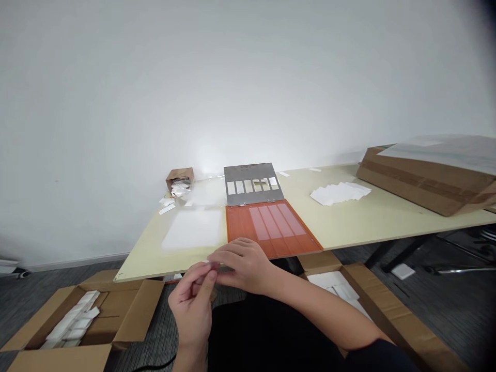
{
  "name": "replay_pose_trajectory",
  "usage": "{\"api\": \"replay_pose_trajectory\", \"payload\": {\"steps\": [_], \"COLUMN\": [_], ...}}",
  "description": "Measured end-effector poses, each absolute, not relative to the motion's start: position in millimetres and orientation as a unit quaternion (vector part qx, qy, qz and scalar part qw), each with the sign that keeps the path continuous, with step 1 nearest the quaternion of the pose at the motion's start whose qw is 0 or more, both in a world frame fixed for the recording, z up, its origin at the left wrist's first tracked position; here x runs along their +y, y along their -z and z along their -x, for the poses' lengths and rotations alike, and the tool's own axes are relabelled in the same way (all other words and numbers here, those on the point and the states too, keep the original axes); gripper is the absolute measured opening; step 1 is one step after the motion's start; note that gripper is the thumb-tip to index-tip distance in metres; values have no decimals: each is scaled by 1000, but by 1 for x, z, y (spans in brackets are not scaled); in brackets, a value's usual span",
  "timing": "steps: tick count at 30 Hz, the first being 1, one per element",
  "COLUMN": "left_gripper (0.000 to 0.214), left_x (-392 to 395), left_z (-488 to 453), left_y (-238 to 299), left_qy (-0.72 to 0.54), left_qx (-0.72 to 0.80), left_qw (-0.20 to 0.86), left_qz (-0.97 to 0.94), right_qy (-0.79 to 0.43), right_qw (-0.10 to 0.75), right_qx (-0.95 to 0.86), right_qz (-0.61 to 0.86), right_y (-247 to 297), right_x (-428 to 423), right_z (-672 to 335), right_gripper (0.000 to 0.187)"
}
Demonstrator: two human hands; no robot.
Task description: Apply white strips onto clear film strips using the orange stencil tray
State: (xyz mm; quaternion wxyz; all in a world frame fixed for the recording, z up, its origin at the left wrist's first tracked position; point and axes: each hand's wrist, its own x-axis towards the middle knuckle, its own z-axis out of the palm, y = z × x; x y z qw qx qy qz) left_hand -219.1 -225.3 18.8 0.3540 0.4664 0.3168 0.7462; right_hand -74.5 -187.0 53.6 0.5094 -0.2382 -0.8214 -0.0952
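My left hand (192, 297) and my right hand (246, 266) meet fingertip to fingertip just in front of the table's edge. Both are closed in a pinch; between the tips is a small, pale bit that I cannot make out. Beyond my right hand lies an orange-red board (242, 225) with several clear, pale strips (277, 222) side by side on its right part. A grey metal frame (253, 194) with several rectangular slots is hinged to the board's far edge and lies folded back. To the left of the board a white sheet (194, 228) rests on the table.
A small cardboard box (180, 174) with paper scraps stands at the table's back left. White cards (341, 193) are fanned out at the right, near a large brown carton (422, 181). Open cartons with white pieces stand on the floor at left (132, 315) and right (391, 305).
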Motion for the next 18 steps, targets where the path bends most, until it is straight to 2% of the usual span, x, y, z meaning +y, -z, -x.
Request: {"api": "replay_pose_trajectory", "payload": {"steps": [3,8,14,18], "left_gripper": [9,11,17,21], "left_x": [-225,-228,-231,-232], "left_z": [224,228,227,225], "left_y": [-14,-18,-26,-21], "left_qy": [-732,-702,-674,-719], "left_qx": [344,361,357,369], "left_qw": [283,192,63,42], "left_qz": [-515,-583,-644,-588], "right_qy": [71,33,80,91], "right_qw": [490,476,461,455], "right_qx": [-839,-853,-856,-859], "right_qz": [226,214,218,218], "right_y": [-65,-76,-80,-81], "right_x": [-196,-206,-207,-208], "right_z": [69,65,64,64], "right_gripper": [15,21,15,14]}}
